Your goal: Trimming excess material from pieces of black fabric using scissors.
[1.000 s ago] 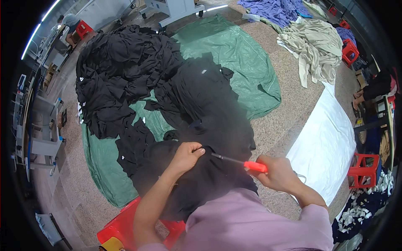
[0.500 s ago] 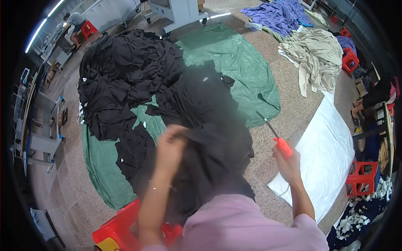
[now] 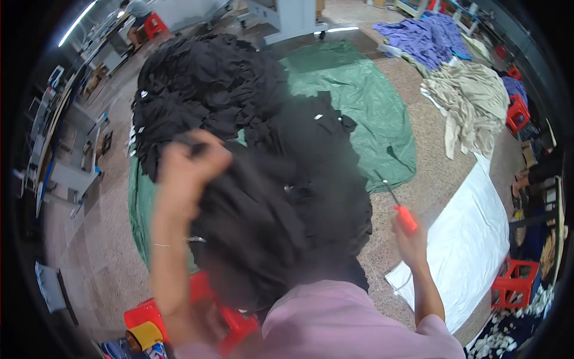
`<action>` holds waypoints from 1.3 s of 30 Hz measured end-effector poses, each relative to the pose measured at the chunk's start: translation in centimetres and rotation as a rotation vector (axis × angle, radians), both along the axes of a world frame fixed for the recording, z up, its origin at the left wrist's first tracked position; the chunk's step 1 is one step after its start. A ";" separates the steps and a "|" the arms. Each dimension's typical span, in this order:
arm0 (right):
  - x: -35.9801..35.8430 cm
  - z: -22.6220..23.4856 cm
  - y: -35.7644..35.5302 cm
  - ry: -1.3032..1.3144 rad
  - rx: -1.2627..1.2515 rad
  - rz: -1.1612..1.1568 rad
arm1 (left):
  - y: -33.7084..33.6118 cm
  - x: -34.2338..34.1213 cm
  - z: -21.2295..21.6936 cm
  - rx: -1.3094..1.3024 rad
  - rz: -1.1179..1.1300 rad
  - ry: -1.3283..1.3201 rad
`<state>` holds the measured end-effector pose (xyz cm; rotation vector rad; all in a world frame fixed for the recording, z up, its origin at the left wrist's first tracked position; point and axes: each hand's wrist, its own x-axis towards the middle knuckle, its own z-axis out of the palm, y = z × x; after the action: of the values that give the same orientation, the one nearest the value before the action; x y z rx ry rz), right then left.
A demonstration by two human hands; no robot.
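Note:
My left hand, smeared by motion, is closed on a black garment and holds its edge up to the left. The cloth drapes from there across my lap and runs into more black fabric beyond. Out to the right, my right hand grips a red-handled tool. Its thin metal shaft points forward and a little left; it looks like a screwdriver, and its tip is too small to make out. The tool stands apart from the cloth. In front lies a big heap of black garments with small white tags.
Green sheeting lies under the black heap. To the right are white sheeting, beige cloth, purple cloth and a red stool. Another red stool is beside me. A person sits far left.
My left hand has swung left and forward, drawing the black garment with it. My right hand still holds the red-handled tool at the right. The whole view has shifted slightly.

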<state>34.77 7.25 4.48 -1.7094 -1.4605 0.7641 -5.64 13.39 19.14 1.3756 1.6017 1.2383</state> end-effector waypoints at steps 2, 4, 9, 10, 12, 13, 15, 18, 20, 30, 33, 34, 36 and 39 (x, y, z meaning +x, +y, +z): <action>0.7 -1.3 0.5 -0.009 0.021 -0.051 | 1.9 -7.5 5.0 0.151 0.267 -0.079; -0.5 -1.2 1.5 -0.017 0.032 0.014 | 0.4 -17.7 13.0 0.164 0.505 -0.041; -3.4 -0.7 3.0 0.049 0.052 0.111 | -0.1 -33.4 25.6 0.769 0.919 -0.095; -4.0 -0.2 3.0 0.089 0.053 0.123 | -1.4 -35.9 27.2 0.793 0.904 -0.076; -4.2 -0.4 3.1 0.095 0.053 0.180 | -4.6 -40.4 31.3 0.841 0.864 -0.031; -4.4 -1.3 3.2 0.110 0.076 0.199 | -5.7 -42.3 32.0 0.848 0.841 -0.015; -5.1 -1.7 3.5 0.132 0.057 0.232 | -9.7 -43.3 35.0 0.873 0.785 0.030; -4.3 -1.2 2.9 0.084 0.026 0.134 | -7.8 -28.9 16.5 0.945 0.792 -0.182; -4.2 -0.8 3.1 0.058 0.019 0.128 | -13.4 -27.3 8.3 0.829 0.867 -0.124; -4.5 -0.7 3.1 -0.255 0.120 0.269 | -32.0 -16.6 -27.2 -0.220 1.088 0.666; -5.3 -1.2 2.1 -0.218 0.080 0.407 | -22.0 -6.6 -20.7 -0.101 0.668 0.389; -5.9 -1.1 1.9 -0.222 0.079 0.420 | -18.7 -2.7 -17.8 -0.073 0.527 0.428; -7.2 -1.2 1.9 -0.204 0.113 0.447 | -15.5 2.7 -16.0 -0.009 0.240 0.510; -7.6 -2.2 2.7 -0.232 0.178 0.424 | -12.9 7.6 -15.8 0.038 -0.136 0.591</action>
<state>27.20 9.94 2.23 -1.4049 -2.0267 0.6393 2.00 0.46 3.33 1.9642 1.8264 0.8223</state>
